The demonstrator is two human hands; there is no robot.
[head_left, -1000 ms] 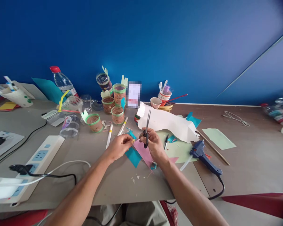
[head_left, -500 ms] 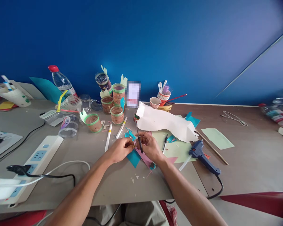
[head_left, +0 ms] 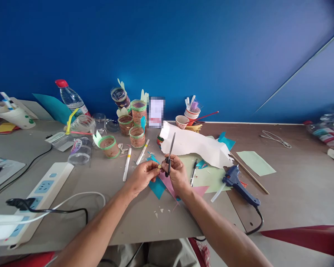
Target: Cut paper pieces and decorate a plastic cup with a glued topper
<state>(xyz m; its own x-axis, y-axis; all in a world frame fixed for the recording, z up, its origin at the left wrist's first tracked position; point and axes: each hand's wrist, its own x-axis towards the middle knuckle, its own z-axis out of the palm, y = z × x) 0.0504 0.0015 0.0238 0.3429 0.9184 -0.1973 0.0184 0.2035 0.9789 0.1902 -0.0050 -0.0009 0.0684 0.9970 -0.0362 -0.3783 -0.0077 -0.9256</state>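
Observation:
My right hand (head_left: pixel 176 173) grips black scissors (head_left: pixel 170 152), their blades pointing up and away from me. My left hand (head_left: pixel 143 175) pinches a tiny pale yellow scrap (head_left: pixel 159 166) between thumb and fingers, right beside the scissors' handles. Both hands hover above a pink paper sheet (head_left: pixel 169 184) and a teal paper piece (head_left: pixel 156 186) lying on the grey table (head_left: pixel 105 178). Small paper offcuts (head_left: pixel 159 211) lie on the table near me.
A blue glue gun (head_left: pixel 237 182) with its cord lies right of my hands, beside light green paper (head_left: pixel 211 176) and crumpled white paper (head_left: pixel 195 145). Rope-wrapped jars (head_left: pixel 137 136), glue sticks (head_left: pixel 127 164), a water bottle (head_left: pixel 69 96) and a power strip (head_left: pixel 36 193) stand to the left.
The scissors' blades dropped down and forward half a second ago, then swung back up. Both hands stayed close together over the coloured papers.

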